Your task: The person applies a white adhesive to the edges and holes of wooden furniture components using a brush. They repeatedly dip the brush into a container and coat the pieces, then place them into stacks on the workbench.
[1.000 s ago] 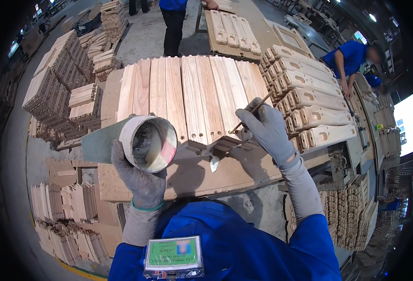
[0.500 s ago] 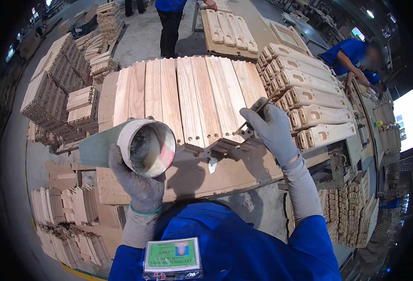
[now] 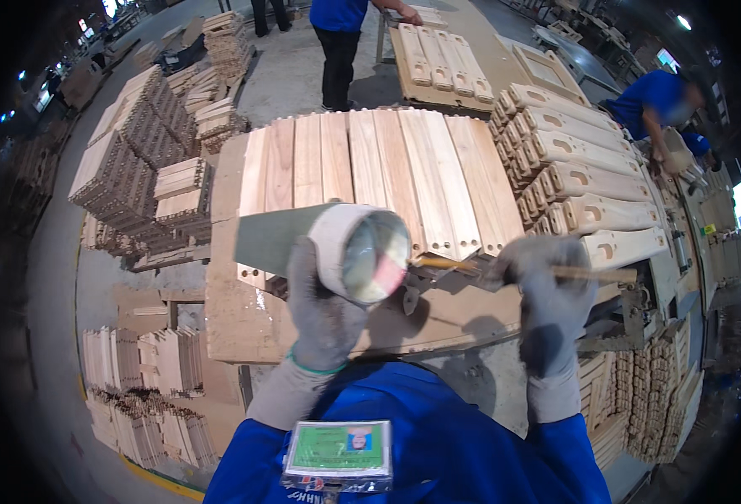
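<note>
My left hand (image 3: 328,315), in a grey glove, is wrapped round a tapered grey-green container (image 3: 282,239) with a crusted white rim. It is tipped so that its mouth faces right, and whitish, glue-like matter with a pink patch shows inside. My gloved right hand (image 3: 547,294) is closed on a thin wooden stick (image 3: 597,275) lying roughly level. The stick's yellowish left end is by the container's mouth; motion blurs the fingers. Behind both hands, pale wooden boards (image 3: 379,168) lie side by side, with round holes in their near ends. The container hides part of them.
Shaped wooden pieces with slots (image 3: 597,176) are stacked to the right of the boards. Piles of wood (image 3: 131,126) stand on the left floor. A cardboard-coloured tabletop (image 3: 253,332) lies under the boards. One co-worker (image 3: 341,50) stands beyond; another (image 3: 652,101) bends at far right.
The stick has left the holed board ends and swung level, its tip now by the container's mouth. My right hand has moved right and down. The container appears farther right; the whole view has shifted.
</note>
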Available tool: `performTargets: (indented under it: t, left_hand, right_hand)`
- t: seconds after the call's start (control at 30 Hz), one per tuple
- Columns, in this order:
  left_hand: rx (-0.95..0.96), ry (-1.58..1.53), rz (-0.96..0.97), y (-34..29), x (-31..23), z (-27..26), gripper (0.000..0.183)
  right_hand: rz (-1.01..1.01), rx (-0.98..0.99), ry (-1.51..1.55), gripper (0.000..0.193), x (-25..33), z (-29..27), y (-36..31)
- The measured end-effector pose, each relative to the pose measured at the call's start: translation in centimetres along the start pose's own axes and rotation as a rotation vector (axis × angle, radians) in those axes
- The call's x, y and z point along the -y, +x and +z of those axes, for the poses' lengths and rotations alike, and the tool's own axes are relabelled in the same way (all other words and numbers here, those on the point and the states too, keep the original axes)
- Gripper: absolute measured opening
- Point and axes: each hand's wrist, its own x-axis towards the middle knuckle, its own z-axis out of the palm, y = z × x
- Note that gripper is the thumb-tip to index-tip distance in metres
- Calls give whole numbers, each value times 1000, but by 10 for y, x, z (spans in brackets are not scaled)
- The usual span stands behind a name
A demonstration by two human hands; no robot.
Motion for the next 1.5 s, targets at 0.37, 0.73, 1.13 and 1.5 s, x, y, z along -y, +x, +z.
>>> performTargets:
  t: [0.37,0.73,1.13,1.5]
  left_hand:
    - [126,308,3,3,-2,16,68]
    - [162,259,222,10,-7,12,77]
    - [203,314,97,1,-6,25,77]
    - [-36,345,260,9,-9,-6,60]
  right_hand:
    - [-210,109,-149,8,3,20,-28]
    - [-530,559,-144,13,-10,5,-57]
    - [-15,478,-336,19,15,10,-73]
    - [259,-168,-320,25,-13,-38,37]
